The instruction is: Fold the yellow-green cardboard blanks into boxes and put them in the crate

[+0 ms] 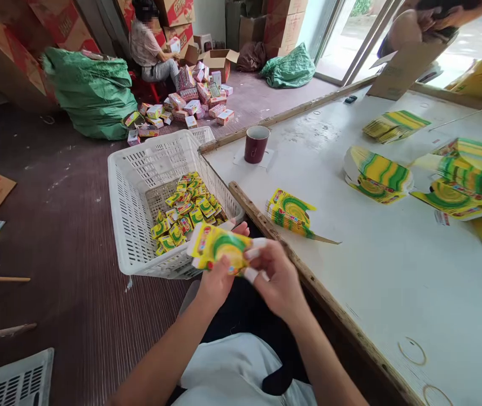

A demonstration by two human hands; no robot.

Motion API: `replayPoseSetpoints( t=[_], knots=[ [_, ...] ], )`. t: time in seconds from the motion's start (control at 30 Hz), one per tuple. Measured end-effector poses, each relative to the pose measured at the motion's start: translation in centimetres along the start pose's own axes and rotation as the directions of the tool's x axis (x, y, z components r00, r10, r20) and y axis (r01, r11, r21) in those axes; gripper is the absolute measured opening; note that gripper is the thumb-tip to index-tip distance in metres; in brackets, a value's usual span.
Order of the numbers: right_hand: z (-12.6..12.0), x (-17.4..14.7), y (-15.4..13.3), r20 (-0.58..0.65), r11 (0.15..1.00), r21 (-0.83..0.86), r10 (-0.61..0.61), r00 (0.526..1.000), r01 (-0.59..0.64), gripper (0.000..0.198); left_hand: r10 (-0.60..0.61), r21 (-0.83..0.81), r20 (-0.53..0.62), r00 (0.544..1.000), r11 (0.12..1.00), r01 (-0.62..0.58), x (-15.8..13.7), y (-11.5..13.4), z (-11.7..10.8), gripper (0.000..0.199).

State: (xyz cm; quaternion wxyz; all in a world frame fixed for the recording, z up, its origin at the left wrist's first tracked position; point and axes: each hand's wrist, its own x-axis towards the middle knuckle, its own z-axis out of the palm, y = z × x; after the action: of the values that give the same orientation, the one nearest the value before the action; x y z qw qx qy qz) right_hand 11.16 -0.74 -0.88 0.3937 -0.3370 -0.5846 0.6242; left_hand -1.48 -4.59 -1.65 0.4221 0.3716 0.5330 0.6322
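Between my two hands is a small yellow and green printed carton, held above my lap near the basket's front rim. My left hand grips it from below, thumb across its printed face. At its right end, the fingers of my right hand pinch the carton; white coverings show on some fingertips. Just beyond, a white plastic basket holds many small yellow and green cartons. A stack of flat yellow and green cartons lies on the white table to my right.
A maroon mug stands near the table's wooden edge. More carton stacks lie farther right. One person sits beside piled boxes; another is across the table. A green sack stands on the floor.
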Motion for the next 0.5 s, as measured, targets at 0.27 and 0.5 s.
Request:
replayPoseSetpoints(
  t=[0.27, 0.5],
  knots=[
    [3.1, -1.5, 1.4, 0.107, 0.961, 0.222, 0.144, 0.984, -0.165, 0.046, -0.159, -0.369, -0.299, 0.941, 0.929, 0.040, 0.5, 0.5, 0.9, 0.057],
    [0.8, -0.4, 0.8, -0.001, 0.963, 0.246, 0.112, 0.994, -0.108, 0.038, -0.092, -0.120, -0.142, 0.986, 0.990, 0.076, -0.5, -0.6, 0.2, 0.048]
  ],
)
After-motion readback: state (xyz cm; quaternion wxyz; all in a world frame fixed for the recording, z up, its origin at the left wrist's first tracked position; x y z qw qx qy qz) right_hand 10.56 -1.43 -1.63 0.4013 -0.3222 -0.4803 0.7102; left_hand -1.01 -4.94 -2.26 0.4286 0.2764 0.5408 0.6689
